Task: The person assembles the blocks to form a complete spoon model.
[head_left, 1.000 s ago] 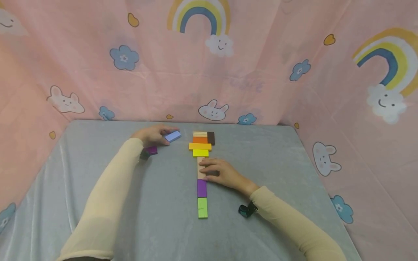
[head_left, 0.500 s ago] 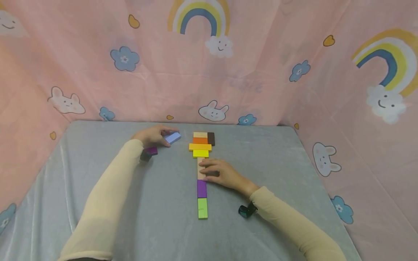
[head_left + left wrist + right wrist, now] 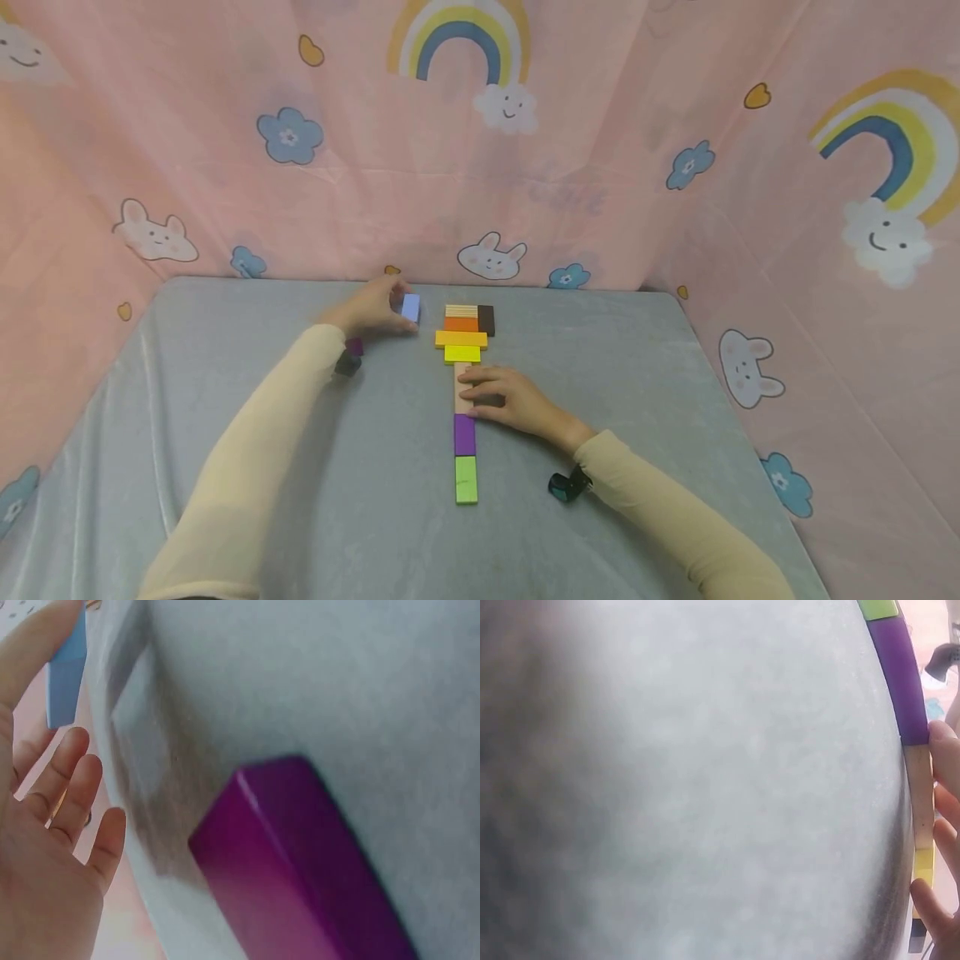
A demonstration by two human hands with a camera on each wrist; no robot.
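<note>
In the head view, my left hand (image 3: 369,307) pinches a light blue block (image 3: 410,307) between thumb and fingers near the table's far edge. The left wrist view shows this blue block (image 3: 66,690) at the fingertips, apart from the cloth. A dark purple block (image 3: 355,347) lies below my left wrist, partly hidden by it. My right hand (image 3: 521,403) rests its relaxed fingers on a plain wooden block (image 3: 461,403) in the middle of a line of blocks. That wooden block (image 3: 921,795) also shows in the right wrist view, the fingers beside it.
Above the wooden block lie a yellow block (image 3: 462,354), an amber block (image 3: 461,339), an orange block (image 3: 461,324), thin wooden strips (image 3: 461,311) and a dark brown block (image 3: 486,321). A purple block (image 3: 464,435) and a green block (image 3: 466,480) continue the line below. Grey cloth (image 3: 600,358) covers the table.
My left hand has moved slightly right and away from me with the light blue block, which has turned from slanted to nearly upright in view. My right hand stays in place.
</note>
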